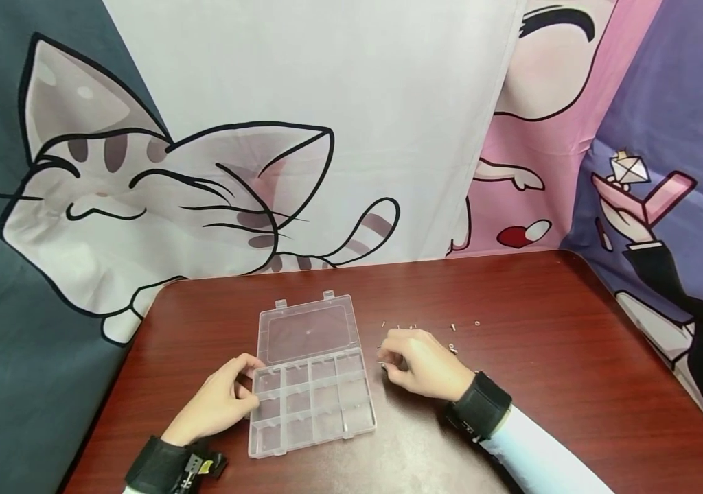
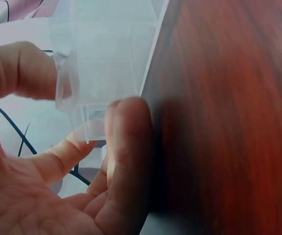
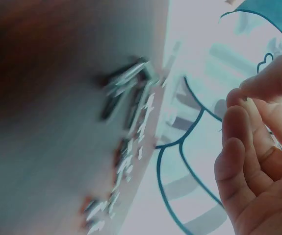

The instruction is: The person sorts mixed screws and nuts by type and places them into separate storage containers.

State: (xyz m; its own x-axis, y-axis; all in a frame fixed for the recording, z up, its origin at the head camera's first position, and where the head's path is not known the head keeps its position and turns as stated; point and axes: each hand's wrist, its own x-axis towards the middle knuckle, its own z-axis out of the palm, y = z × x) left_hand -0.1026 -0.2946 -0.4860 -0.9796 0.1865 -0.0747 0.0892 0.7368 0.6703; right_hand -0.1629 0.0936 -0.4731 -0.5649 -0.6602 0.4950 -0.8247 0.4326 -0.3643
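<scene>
A clear plastic compartment box (image 1: 298,401) lies on the table with its lid (image 1: 308,333) folded back. My left hand (image 1: 220,401) holds the box's left edge; in the left wrist view, its thumb and fingers are around the clear plastic wall (image 2: 106,58). My right hand (image 1: 422,363) is just above the table, right of the box. Its thumb and index fingertips pinch a tiny dark metal piece (image 3: 245,99), mostly hidden by the fingers. The compartments look bare. Small screws (image 1: 453,327) lie loose beyond the right hand, blurred in the right wrist view.
A tiny ring-like piece (image 1: 477,323) lies to the right of the screws. The reddish-brown wooden table (image 1: 574,384) ends at the back against a hanging cloth (image 1: 351,75) printed with a cartoon cat. More printed cloth (image 1: 642,123) hangs along the right.
</scene>
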